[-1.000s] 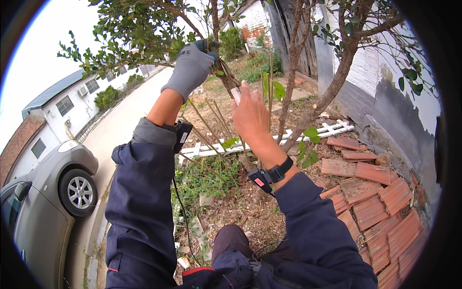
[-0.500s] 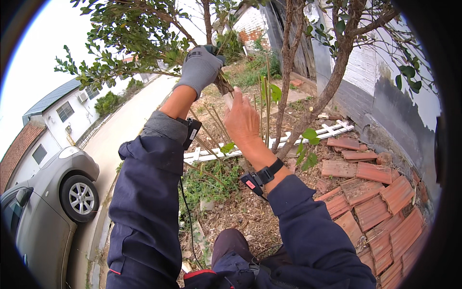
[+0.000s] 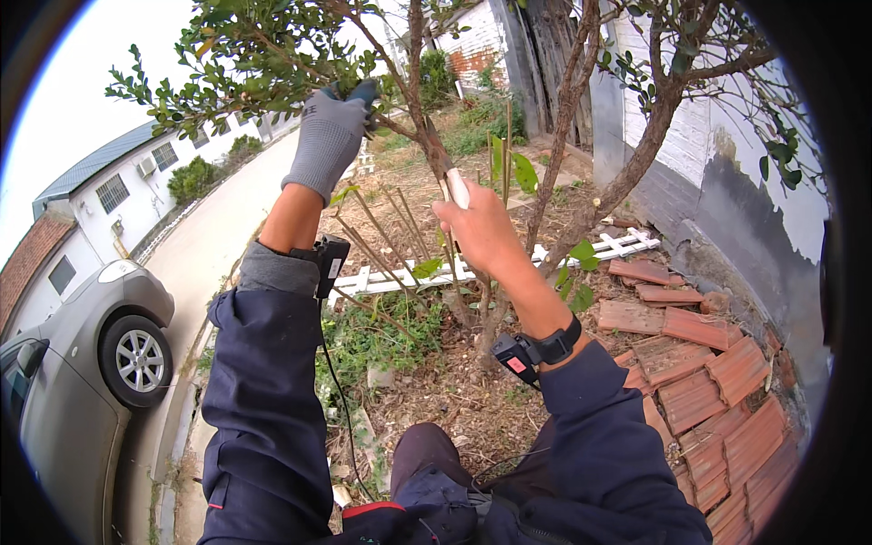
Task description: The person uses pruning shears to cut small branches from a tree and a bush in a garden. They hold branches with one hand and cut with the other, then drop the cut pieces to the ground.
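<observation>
My left hand (image 3: 329, 136), in a grey knitted glove with dark fingertips, is closed round a leafy branch (image 3: 272, 68) of the small tree. My bare right hand (image 3: 481, 222) grips white-handled pruning shears (image 3: 459, 189), pointing up and away from me. The jaws of the shears lie against the tree's slim stem (image 3: 425, 123), just below a fork; how far they are spread I cannot make out. Fingers of the left hand are partly hidden among leaves.
A thicker trunk (image 3: 627, 182) leans at the right, before a peeling wall (image 3: 708, 173). Cut upright stems (image 3: 372, 218) rise beside a low white picket fence (image 3: 381, 280). Red roof tiles (image 3: 699, 391) lie stacked at the right. A grey car (image 3: 82, 381) stands at the left.
My left hand has moved left and slightly down, away from the right hand. My right hand has shifted right and down, bringing the white handle into fuller view.
</observation>
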